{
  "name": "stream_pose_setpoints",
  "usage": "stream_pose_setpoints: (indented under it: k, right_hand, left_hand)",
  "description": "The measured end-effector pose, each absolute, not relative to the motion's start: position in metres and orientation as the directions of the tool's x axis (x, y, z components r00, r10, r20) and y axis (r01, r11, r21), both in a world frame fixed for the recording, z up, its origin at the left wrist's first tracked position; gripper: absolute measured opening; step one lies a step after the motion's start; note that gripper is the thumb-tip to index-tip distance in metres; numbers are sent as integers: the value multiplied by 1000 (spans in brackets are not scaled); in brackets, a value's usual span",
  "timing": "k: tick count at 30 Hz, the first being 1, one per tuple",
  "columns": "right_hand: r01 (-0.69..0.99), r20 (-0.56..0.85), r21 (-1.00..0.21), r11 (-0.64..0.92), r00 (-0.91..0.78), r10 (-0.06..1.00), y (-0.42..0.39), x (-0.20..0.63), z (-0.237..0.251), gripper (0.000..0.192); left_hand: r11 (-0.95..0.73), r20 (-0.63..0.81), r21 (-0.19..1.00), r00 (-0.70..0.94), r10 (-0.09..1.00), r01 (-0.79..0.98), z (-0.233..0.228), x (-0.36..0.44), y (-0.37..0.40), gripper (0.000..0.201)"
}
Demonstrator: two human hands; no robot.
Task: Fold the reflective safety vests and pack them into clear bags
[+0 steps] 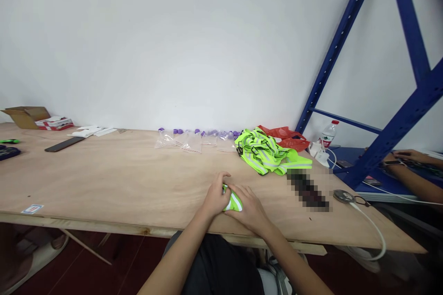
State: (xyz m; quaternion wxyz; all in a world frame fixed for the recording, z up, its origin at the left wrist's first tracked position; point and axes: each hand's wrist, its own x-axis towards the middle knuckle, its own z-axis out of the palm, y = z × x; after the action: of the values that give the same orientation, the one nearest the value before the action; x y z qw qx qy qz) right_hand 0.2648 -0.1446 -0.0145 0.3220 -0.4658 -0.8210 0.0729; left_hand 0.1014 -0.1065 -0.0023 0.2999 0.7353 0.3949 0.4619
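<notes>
folded vest [234,202] is sitting near the table's [104,179] front edge while i'm curling my left hand [215,197] and right hand [249,211] closed around it, pressing evenly so the roll is staying tight, with the vest pile [268,151] lying beyond.

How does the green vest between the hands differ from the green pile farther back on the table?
The vest in hand is a small, tight bundle, clasped by left hand and right hand. The pile is larger, loose and sprawling, and nobody touches it. The bundle lies near the table front edge, the pile farther back. Both are fluorescent green with pale stripes.
</notes>
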Motion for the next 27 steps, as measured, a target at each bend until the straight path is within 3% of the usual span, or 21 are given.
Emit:
stream_pose_setpoints:
  k: [8,14,21,25,27]
  right_hand:
    - [750,411,-392,533,-375,831,-139,267,-12,90]
    - [783,300,-367,503,-412,860,-140,268,-4,90]
    - [741,343,-405,535,-419,841,-144,268,-8,81]
    - [728,351,-451,516,-387,853,-145,267,-9,78]
    - [728,360,-466,502,-363,860,-146,266,-8,77]
  left_hand:
    - [-535,511,833,175,842,140,-8,103,-104,41]
    - [-436,434,900,100,895,-3,-14,104,-96,33]
    - [-363,364,929,-4,931,76,-19,105,-89,25]
    - [-324,339,925,-42,940,199,-15,103,-92,5]
    - [-316,331,915,-20,943,252,-12,98,-95,18]
